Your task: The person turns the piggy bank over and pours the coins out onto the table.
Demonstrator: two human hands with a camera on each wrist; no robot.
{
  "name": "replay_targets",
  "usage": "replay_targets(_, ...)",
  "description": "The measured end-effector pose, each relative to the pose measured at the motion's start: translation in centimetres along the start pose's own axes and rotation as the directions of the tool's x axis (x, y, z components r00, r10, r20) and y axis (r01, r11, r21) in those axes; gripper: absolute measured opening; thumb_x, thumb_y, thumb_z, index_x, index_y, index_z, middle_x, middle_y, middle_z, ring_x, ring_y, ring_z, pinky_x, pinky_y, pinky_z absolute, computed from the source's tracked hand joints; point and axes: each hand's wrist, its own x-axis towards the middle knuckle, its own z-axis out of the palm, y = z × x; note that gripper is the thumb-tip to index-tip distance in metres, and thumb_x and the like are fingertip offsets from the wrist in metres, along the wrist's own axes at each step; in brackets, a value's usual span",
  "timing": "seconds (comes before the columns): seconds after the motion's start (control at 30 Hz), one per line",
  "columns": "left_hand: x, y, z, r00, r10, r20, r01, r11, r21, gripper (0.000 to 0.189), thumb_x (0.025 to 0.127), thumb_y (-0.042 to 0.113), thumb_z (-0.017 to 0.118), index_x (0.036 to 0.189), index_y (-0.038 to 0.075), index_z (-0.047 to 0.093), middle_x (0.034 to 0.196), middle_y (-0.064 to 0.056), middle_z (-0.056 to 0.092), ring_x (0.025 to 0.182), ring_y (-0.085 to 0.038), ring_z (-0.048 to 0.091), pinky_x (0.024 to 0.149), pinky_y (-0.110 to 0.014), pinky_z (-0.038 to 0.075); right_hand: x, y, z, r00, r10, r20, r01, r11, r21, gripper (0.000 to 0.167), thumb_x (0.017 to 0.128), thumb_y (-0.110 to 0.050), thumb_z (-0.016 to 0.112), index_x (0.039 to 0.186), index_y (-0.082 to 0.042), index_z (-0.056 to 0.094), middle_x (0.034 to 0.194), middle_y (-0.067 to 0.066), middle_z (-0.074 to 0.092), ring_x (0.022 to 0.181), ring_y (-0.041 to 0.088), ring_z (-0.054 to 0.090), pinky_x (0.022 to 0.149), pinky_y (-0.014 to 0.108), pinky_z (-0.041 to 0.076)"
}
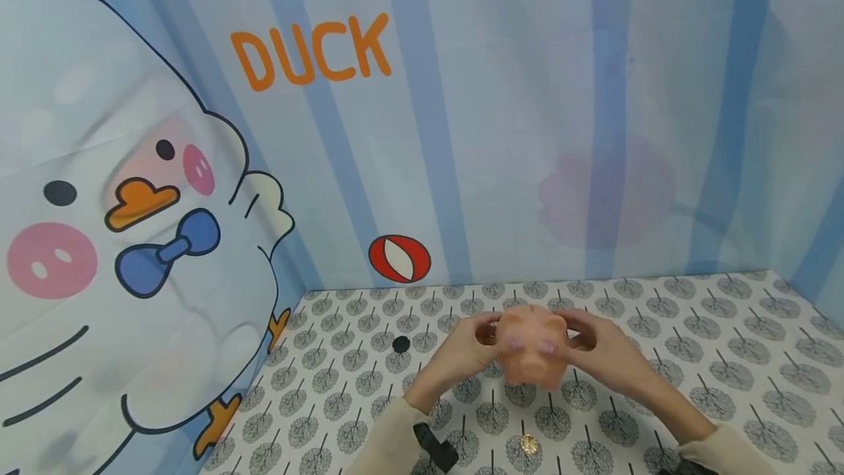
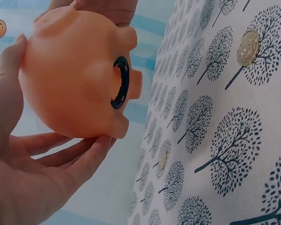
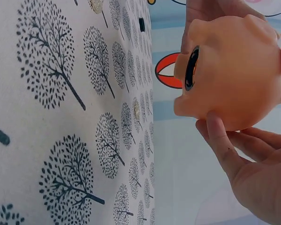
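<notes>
An orange piggy bank (image 1: 531, 347) is held between both hands, snout toward me and feet down. Both wrist views show its feet off the patterned cloth. A black-rimmed round opening (image 2: 123, 83) shows in its underside. My left hand (image 1: 464, 349) grips the bank's left side, thumb on the near face and fingers curled behind. On the other side, my right hand (image 1: 603, 352) grips it in the same manner, with fingertips under the body in the right wrist view. One gold coin (image 1: 529, 444) lies on the cloth in front of the bank.
A small black disc (image 1: 401, 344) lies on the cloth to the left of the hands. Beyond the bank, another gold coin (image 2: 163, 160) shows on the tree-print tablecloth (image 1: 356, 380). A striped curtain (image 1: 501, 130) with a printed duck closes off the back and left.
</notes>
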Motion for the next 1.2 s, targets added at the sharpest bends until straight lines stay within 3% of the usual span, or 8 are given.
replay_targets(0.23,-0.1,0.2,-0.5,0.999,-0.006,0.049,0.008,0.999,-0.040,0.078,0.088,0.029,0.088,0.155,0.011,0.051,0.144,-0.013,0.067,0.129,-0.024,0.068,0.105,-0.030,0.060,-0.3,0.4,0.0,0.999,-0.048,0.003,0.048,0.997,0.057,0.081,0.093,-0.033,0.082,0.158,-0.006,0.044,0.151,0.026,0.056,0.120,0.038,0.070,0.091,0.037,0.066)
replay_targets(0.4,-0.4,-0.3,-0.6,0.990,0.125,0.061,-0.115,0.984,-0.138,0.094,0.082,0.014,0.092,0.161,0.020,0.042,0.162,-0.007,0.050,0.147,-0.026,0.055,0.116,-0.023,0.051,-0.5,0.6,0.4,0.991,-0.130,-0.030,0.130,0.991,0.009,0.096,0.083,-0.037,0.091,0.161,-0.015,0.041,0.157,0.022,0.051,0.131,0.045,0.063,0.099,0.042,0.064)
replay_targets(0.47,-0.4,-0.8,-0.4,0.981,0.192,0.037,-0.185,0.972,-0.144,0.101,0.078,0.011,0.094,0.162,0.024,0.039,0.165,-0.004,0.045,0.151,-0.025,0.050,0.118,-0.020,0.047,-0.4,0.7,0.6,0.973,-0.222,-0.060,0.219,0.974,-0.050,0.101,0.078,-0.034,0.095,0.162,-0.016,0.040,0.158,0.019,0.051,0.136,0.035,0.062,0.103,0.037,0.062)
replay_targets(0.57,-0.3,-1.3,-0.1,0.955,0.296,-0.001,-0.295,0.951,-0.093,0.105,0.076,0.006,0.095,0.162,0.025,0.037,0.166,-0.006,0.043,0.153,-0.025,0.046,0.120,-0.020,0.045,0.0,1.1,0.9,0.918,-0.384,-0.101,0.372,0.921,-0.119,0.107,0.072,-0.022,0.099,0.162,-0.014,0.041,0.157,0.017,0.053,0.143,0.008,0.054,0.109,0.022,0.056)
replay_targets(0.67,-0.3,-1.7,0.1,0.934,0.356,-0.012,-0.357,0.934,-0.019,0.107,0.075,0.005,0.095,0.161,0.022,0.035,0.166,-0.008,0.042,0.154,-0.025,0.045,0.120,-0.021,0.045,0.3,1.6,1.1,0.871,-0.477,-0.116,0.460,0.875,-0.148,0.110,0.067,-0.010,0.100,0.160,-0.012,0.042,0.156,0.017,0.054,0.143,-0.013,0.040,0.111,0.011,0.048)
replay_targets(0.77,-0.3,-1.9,0.4,0.919,0.394,-0.004,-0.394,0.919,0.035,0.109,0.074,0.005,0.096,0.161,0.019,0.032,0.166,-0.010,0.041,0.154,-0.025,0.045,0.120,-0.022,0.045,0.3,1.9,1.2,0.850,-0.514,-0.117,0.492,0.853,-0.175,0.109,0.067,-0.008,0.100,0.160,-0.010,0.043,0.155,0.017,0.055,0.145,-0.013,0.039,0.112,0.010,0.046)
replay_targets(1.0,-0.3,-1.9,0.5,0.915,0.404,0.007,-0.403,0.911,0.085,0.109,0.075,0.008,0.096,0.161,0.017,0.031,0.165,-0.012,0.042,0.154,-0.026,0.046,0.119,-0.022,0.046,0.2,2.0,1.1,0.856,-0.504,-0.114,0.473,0.853,-0.221,0.111,0.065,-0.011,0.101,0.159,-0.012,0.044,0.155,0.014,0.056,0.142,-0.011,0.043,0.109,0.016,0.053)
replay_targets(1.2,-0.6,-1.9,0.3,0.957,0.290,0.019,-0.288,0.955,-0.069,0.102,0.076,0.013,0.096,0.159,0.029,0.039,0.164,-0.005,0.044,0.150,-0.028,0.051,0.114,-0.023,0.051,-0.3,1.9,0.9,0.892,-0.438,-0.109,0.406,0.884,-0.233,0.107,0.070,-0.022,0.100,0.161,-0.013,0.042,0.150,0.013,0.060,0.123,0.010,0.066,0.097,0.032,0.064)
